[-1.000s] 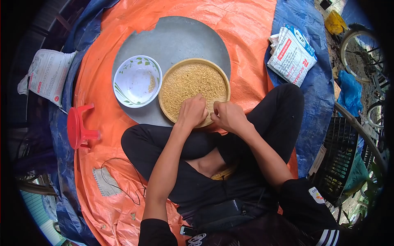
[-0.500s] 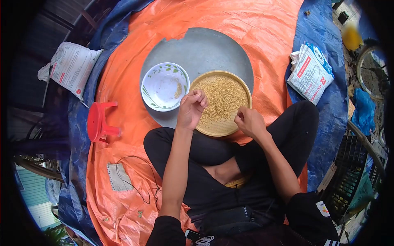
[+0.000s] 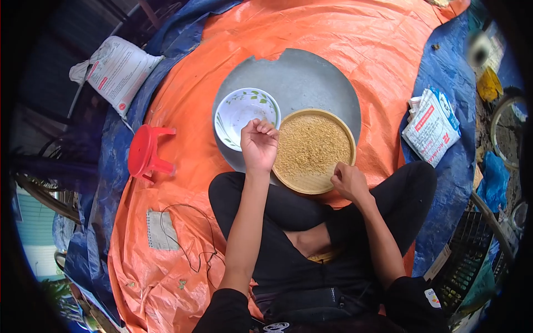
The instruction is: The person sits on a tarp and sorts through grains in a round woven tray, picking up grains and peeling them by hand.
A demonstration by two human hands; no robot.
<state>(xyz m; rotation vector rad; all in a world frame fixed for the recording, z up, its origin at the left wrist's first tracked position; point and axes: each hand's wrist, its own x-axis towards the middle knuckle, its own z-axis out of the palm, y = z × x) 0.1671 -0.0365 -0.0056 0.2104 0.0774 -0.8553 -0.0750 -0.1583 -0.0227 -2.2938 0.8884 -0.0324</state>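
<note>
A round woven tray [image 3: 350, 139] holds a layer of golden unhusked grain [image 3: 311, 145]. Beside it stands a white bowl [image 3: 239, 114] with a green leaf pattern. My left hand [image 3: 260, 145] is raised over the bowl's lower right rim, palm up and fingers curled in; anything in them is hidden. At the tray's lower right edge, my right hand [image 3: 351, 181] has its fingers pinched together over the rim. What they hold, if anything, is too small to see. Both vessels rest on a grey round board [image 3: 311, 75] with a broken far edge.
An orange tarp [image 3: 383, 50] lies over a blue one [image 3: 438, 194]. A red stool [image 3: 145, 151] is on its side at left, near a notebook [image 3: 161, 230] and a thin black cord. White sacks [image 3: 119, 72] lie at left and right. My crossed legs border the tray.
The whole view has shifted, with the board, bowl and tray now further right and lower. My left hand has moved left relative to the bowl, over its rim. My right hand stays by the tray edge.
</note>
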